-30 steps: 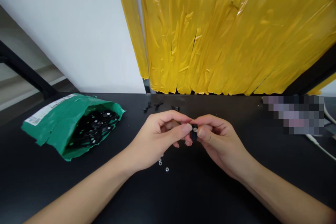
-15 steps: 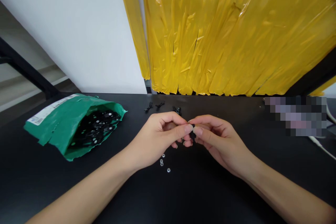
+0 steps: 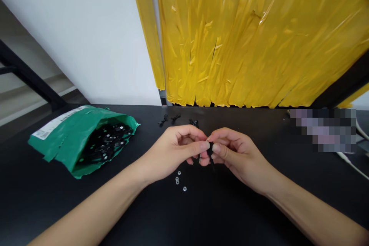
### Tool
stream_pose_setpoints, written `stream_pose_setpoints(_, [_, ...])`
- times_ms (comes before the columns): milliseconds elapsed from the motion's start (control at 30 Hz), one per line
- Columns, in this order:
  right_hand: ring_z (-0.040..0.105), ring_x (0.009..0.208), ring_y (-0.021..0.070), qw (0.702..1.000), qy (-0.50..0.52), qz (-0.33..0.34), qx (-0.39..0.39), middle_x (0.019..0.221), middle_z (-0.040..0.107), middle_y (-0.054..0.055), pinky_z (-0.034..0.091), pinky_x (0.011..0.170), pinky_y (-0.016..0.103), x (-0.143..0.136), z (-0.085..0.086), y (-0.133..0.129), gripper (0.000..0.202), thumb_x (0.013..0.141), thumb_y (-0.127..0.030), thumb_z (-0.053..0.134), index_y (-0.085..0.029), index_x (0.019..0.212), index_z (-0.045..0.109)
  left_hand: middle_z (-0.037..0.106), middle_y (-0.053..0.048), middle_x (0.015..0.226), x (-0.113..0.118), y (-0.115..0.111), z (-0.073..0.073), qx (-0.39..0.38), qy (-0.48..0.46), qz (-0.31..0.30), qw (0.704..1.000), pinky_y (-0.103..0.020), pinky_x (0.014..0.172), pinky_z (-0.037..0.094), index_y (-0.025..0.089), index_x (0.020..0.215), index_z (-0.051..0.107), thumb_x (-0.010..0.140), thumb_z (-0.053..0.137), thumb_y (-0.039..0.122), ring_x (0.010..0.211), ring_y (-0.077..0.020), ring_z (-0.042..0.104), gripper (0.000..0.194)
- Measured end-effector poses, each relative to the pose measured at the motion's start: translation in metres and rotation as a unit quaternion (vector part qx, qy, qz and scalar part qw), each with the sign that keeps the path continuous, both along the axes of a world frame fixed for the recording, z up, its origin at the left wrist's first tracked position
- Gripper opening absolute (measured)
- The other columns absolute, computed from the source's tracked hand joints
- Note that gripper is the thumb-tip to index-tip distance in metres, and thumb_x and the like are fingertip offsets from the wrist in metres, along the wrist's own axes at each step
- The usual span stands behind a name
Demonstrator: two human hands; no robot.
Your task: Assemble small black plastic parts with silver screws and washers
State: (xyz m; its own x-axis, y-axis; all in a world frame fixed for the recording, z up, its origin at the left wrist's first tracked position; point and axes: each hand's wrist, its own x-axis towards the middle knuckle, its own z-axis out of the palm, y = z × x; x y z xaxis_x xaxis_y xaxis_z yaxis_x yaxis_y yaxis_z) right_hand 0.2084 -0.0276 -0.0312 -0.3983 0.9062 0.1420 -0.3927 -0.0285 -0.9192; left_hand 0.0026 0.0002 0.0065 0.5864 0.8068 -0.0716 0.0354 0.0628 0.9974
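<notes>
Between my two hands is a small black plastic part (image 3: pixel 210 150), mostly covered by fingers, with a thin dark end pointing down. My left hand (image 3: pixel 180 148) is closed in a pinch on its left side. From the right, my right hand (image 3: pixel 236 152) pinches the same part with thumb and forefinger. Several small silver rings (image 3: pixel 177 180), like washers or tiny bearings, lie on the black table (image 3: pixel 178 219) just below my left hand. Beyond the fingers rest small black parts, one (image 3: pixel 163 119) at the left and another (image 3: pixel 193 123) partly behind my left hand.
On the left lies a torn-open green bag (image 3: pixel 66 123) full of black parts with silver rings among them. A pixelated object (image 3: pixel 325 130) and a white cable (image 3: pixel 353 164) are at the right. Yellow plastic sheeting (image 3: pixel 245 46) and a white panel (image 3: pixel 95 38) border the table's back.
My fingers have shifted slightly on the black part, and more of it now shows, its thin end pointing down. The view has tilted a little; the bag and rings stay put.
</notes>
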Motion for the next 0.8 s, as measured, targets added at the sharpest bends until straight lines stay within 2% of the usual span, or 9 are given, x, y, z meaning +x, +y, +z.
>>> stream_pose_setpoints(133, [0.082,0.084,0.0127,1.000,-0.004,-0.009,0.013,0.090,0.083,0.000,0.065,0.079,0.021,0.001,-0.001,0.002,0.010,0.094,-0.030,0.081,-0.025,0.102,0.078,0.077,-0.001,0.078,0.001,-0.003,0.003,0.062,0.023,0.016,0.998,-0.022,0.064,0.049,0.018,0.094,0.072,0.095,0.077,0.039,0.073,-0.0123,0.071,0.022])
stream_pose_setpoints(267, [0.082,0.080,0.0136,0.999,0.005,-0.011,0.034,0.089,0.083,0.001,0.066,0.076,0.022,0.001,0.000,0.000,0.007,0.095,-0.027,0.080,-0.024,0.102,0.078,0.076,-0.001,0.079,0.003,-0.007,0.007,0.076,-0.006,0.022,0.997,-0.023,0.065,0.050,0.016,0.086,0.070,0.092,0.080,0.035,0.072,-0.0128,0.073,0.023])
stream_pose_setpoints(433, [0.082,0.081,0.0104,0.998,0.037,0.019,0.042,0.091,0.083,-0.002,0.066,0.078,0.019,-0.001,-0.003,-0.002,0.008,0.099,-0.023,0.076,-0.028,0.104,0.079,0.076,0.000,0.074,0.003,-0.010,0.004,0.018,-0.027,0.009,0.999,-0.019,0.061,0.048,0.016,0.084,0.066,0.090,0.083,0.030,0.069,-0.0104,0.073,0.023])
stream_pose_setpoints(567, [0.081,0.079,0.0065,0.999,0.037,0.015,0.035,0.088,0.082,-0.004,0.062,0.074,0.012,-0.002,-0.002,-0.004,0.007,0.098,-0.024,0.078,-0.029,0.102,0.080,0.074,0.002,0.071,0.004,-0.010,0.000,-0.064,-0.091,0.005,0.994,-0.015,0.056,0.047,0.015,0.084,0.066,0.085,0.089,0.034,0.065,-0.0087,0.072,0.029])
stream_pose_setpoints(667, [0.081,0.081,0.0085,0.998,0.037,0.026,0.034,0.089,0.082,-0.004,0.064,0.076,0.016,-0.002,-0.002,-0.005,0.006,0.099,-0.027,0.076,-0.031,0.103,0.079,0.074,0.002,0.071,0.004,-0.009,-0.002,-0.089,-0.120,-0.008,0.989,-0.013,0.055,0.047,0.015,0.089,0.068,0.084,0.089,0.034,0.063,-0.0072,0.071,0.028])
stream_pose_setpoints(733, [0.082,0.082,0.0103,0.998,0.042,0.027,0.035,0.091,0.083,-0.002,0.064,0.078,0.018,-0.001,-0.002,-0.004,0.006,0.100,-0.028,0.076,-0.031,0.104,0.079,0.074,0.002,0.072,0.004,-0.008,-0.002,-0.060,-0.111,-0.004,0.992,-0.013,0.055,0.048,0.015,0.092,0.070,0.089,0.084,0.035,0.063,-0.0070,0.071,0.025])
stream_pose_setpoints(800, [0.082,0.082,0.0106,0.998,0.047,0.020,0.034,0.093,0.083,-0.002,0.064,0.079,0.018,0.000,-0.002,-0.004,0.007,0.100,-0.027,0.075,-0.031,0.104,0.079,0.073,0.001,0.075,0.004,-0.009,-0.001,0.013,-0.086,0.013,0.996,-0.014,0.057,0.050,0.015,0.092,0.071,0.095,0.078,0.034,0.065,-0.0072,0.072,0.021])
